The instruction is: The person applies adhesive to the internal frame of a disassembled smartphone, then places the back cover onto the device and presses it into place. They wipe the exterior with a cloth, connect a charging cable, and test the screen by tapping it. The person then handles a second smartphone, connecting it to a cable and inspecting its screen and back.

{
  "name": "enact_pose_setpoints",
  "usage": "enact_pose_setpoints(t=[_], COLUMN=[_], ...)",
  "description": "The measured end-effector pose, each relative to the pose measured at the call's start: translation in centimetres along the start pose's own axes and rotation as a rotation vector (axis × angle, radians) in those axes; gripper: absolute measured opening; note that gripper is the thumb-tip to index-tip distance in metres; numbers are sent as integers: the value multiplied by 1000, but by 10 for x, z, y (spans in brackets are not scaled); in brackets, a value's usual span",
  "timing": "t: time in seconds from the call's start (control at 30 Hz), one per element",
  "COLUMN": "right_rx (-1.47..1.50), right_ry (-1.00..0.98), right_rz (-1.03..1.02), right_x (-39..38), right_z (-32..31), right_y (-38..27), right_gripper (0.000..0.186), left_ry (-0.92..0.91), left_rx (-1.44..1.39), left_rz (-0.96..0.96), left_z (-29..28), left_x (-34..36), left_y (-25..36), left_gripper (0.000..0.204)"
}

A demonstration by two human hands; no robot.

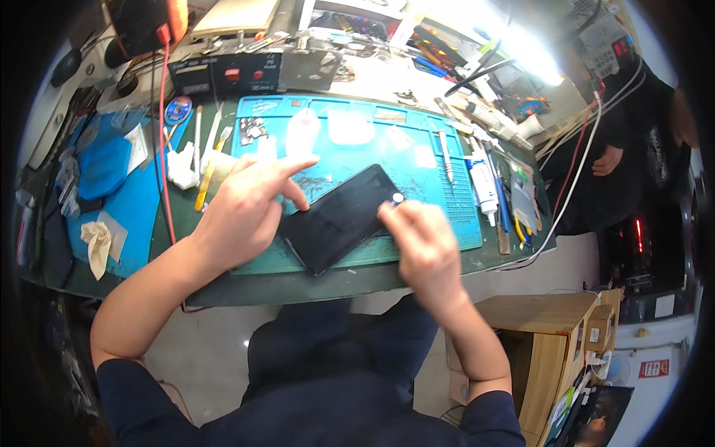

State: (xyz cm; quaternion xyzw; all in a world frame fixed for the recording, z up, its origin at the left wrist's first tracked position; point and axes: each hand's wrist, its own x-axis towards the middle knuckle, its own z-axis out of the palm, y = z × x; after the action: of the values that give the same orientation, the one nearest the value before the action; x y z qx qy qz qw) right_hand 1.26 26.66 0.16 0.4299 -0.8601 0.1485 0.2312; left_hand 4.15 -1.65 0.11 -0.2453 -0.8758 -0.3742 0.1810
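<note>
A black smartphone [344, 220] lies tilted on the teal work mat [298, 257], its dark glass face up. My left hand [249, 205] is at its left end, with the fingers apart. The thumb touches or nearly touches the phone's upper edge, and the index finger points out over the mat. By the phone's right end, my right hand [426, 242] has its fingers pinched together. A small round white tip [398, 197] shows at these fingertips; the rest of what they hold is hidden.
To the right lie a screwdriver [445, 156], a white tube [484, 190] and several hand tools. On the left are a solder spool [178, 110], a yellow-handled brush [202, 194], a red cable [164, 149] and a blue tray [106, 175]. A person's hand [608, 160] shows far right.
</note>
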Motion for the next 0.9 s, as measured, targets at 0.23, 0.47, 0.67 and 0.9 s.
enact_pose_setpoints(t=[0.23, 0.47, 0.67, 0.9], right_rx=[-138, 105, -36, -167], right_ry=[-9, -95, -148, -98], right_rz=[120, -191, -127, 35], right_x=[-6, 17, 56, 6], right_z=[4, 7, 16, -2], right_y=[-8, -61, -2, -7], right_gripper=[41, 41, 40, 43], left_ry=[31, 111, 123, 133], left_rx=[27, 57, 67, 109], left_rz=[36, 80, 50, 35], left_z=[3, 8, 1, 10], left_x=[-5, -7, -7, -7], left_y=[-4, -14, -12, -15], left_gripper=[65, 61, 61, 63])
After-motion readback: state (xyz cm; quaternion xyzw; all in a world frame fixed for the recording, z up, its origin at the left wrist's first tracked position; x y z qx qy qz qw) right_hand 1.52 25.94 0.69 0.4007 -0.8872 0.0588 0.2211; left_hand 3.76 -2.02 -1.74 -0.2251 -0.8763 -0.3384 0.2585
